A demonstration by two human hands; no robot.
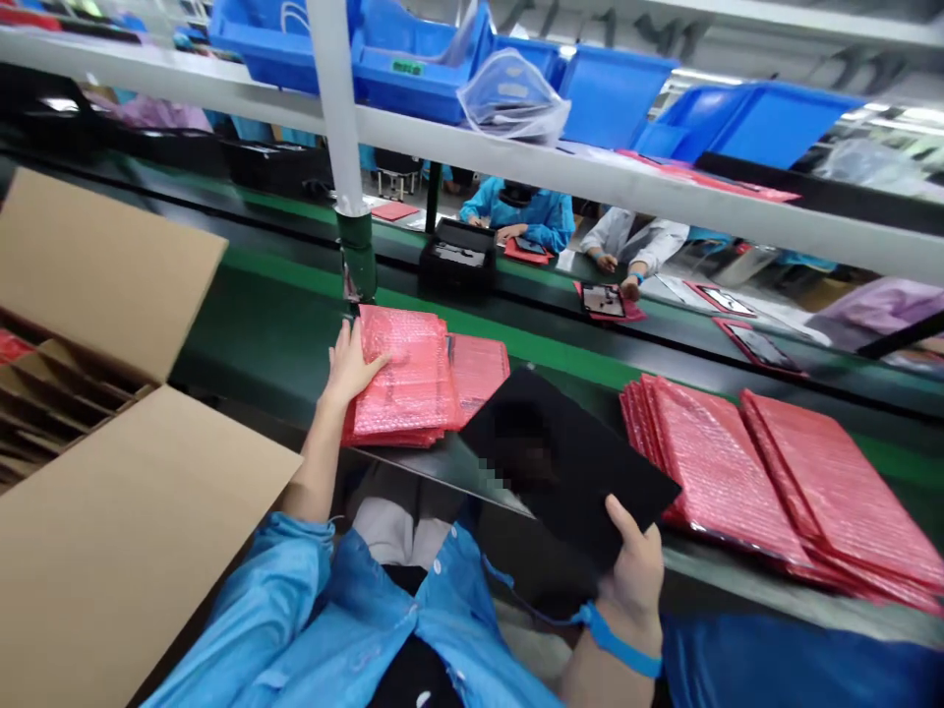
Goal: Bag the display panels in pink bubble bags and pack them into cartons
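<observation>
My right hand (635,560) grips a flat black glossy panel (582,462), like a tablet screen, by its near right corner. The thumb lies on its face, and the panel is held tilted above the bench edge. My left hand (350,366) rests at the left side of a stack of pink bubble-wrap bags (405,379). Its thumb lies over the top bag and its fingers are stretched out along the edge. Another pink bubble-wrap bag (479,369) lies just right of that stack, partly behind the panel.
More bubble-wrap stacks (723,462) lie at the right on the dark bench. At the left stands an open cardboard box (140,521) with dividers. A white post (335,108) rises ahead, under a shelf of blue bins (612,93). Co-workers' hands (630,285) handle panels across the bench.
</observation>
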